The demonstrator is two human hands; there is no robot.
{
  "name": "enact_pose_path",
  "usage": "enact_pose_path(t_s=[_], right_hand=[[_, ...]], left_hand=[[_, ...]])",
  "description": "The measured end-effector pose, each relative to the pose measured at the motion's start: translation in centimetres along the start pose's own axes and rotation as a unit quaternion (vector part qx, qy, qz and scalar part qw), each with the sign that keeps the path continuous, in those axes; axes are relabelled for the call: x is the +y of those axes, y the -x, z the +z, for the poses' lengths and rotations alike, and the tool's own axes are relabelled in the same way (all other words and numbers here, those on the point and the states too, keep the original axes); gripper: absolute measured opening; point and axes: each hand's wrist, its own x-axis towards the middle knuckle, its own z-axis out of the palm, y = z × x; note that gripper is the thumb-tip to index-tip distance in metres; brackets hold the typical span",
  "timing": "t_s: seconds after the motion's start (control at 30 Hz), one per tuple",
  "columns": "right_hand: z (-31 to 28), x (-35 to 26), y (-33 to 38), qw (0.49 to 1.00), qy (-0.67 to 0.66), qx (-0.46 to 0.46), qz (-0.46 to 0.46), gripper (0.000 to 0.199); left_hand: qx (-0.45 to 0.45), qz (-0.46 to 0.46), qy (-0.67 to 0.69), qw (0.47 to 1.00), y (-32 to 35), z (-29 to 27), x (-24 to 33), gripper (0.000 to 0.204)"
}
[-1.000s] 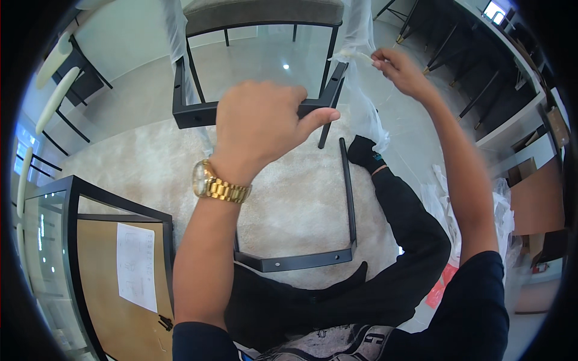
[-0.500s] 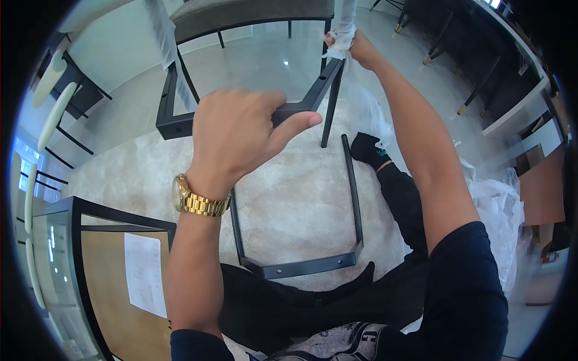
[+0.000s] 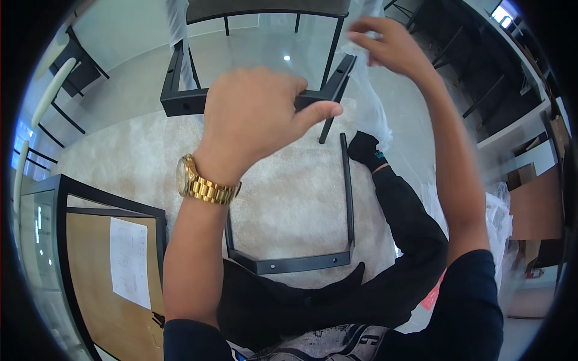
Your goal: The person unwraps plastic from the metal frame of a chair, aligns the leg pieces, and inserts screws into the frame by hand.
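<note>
My left hand [image 3: 253, 120], wearing a gold watch [image 3: 206, 180] on the wrist, is closed around the crossbar of a black metal leg frame [image 3: 183, 105]. The frame is held raised, its two legs pointing away from me. White film [image 3: 178, 24] wraps the left leg. On the right side, loose clear plastic wrap [image 3: 370, 96] hangs down beside the bared corner of the frame. My right hand [image 3: 394, 48] is in the air just beyond that corner, off the frame, with fingers apart and slightly curled. A second black U-shaped frame [image 3: 307, 263] lies on the rug between my legs.
At my left stands a black-framed piece with a brown panel [image 3: 90, 253] and a paper sheet [image 3: 130, 262] on it. A grey bench [image 3: 265, 7] is ahead. Crumpled plastic [image 3: 497, 222] and cardboard [image 3: 536, 204] lie to the right. White chairs [image 3: 54, 87] line the left.
My right hand has let go of the wrapped right leg and moved right. The wrap there has slipped away from the frame's corner. My left hand still grips the crossbar, slightly higher and further right.
</note>
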Motion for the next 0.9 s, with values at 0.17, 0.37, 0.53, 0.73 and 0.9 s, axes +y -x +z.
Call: enact_pose_path(t_s=[0.17, 0.37, 0.53, 0.73, 0.9], right_hand=[[4.1, -4.7, -10.0, 0.882, 0.395, -0.194, 0.169, 0.024], [6.8, -2.4, -11.3, 0.854, 0.472, -0.166, 0.144, 0.021], [5.1, 1.4, -12.6, 0.867, 0.434, -0.232, 0.077, 0.009], [0.8, 2.0, -5.1, 0.992, 0.091, -0.083, -0.007, 0.017], [-0.8, 7.2, 4.3, 0.986, -0.097, -0.009, 0.134, 0.027]], left_hand=[[0.011, 0.010, 0.018, 1.000, -0.5, 0.0, -0.4, 0.070], [-0.019, -0.009, 0.019, 1.000, -0.1, -0.5, 0.2, 0.068], [-0.001, -0.028, 0.039, 0.999, 0.1, 0.1, 0.3, 0.070], [-0.025, -0.040, 0.029, 0.998, -0.7, 0.0, -0.3, 0.071], [-0.031, -0.034, 0.038, 0.998, -0.5, -0.3, -0.2, 0.071]])
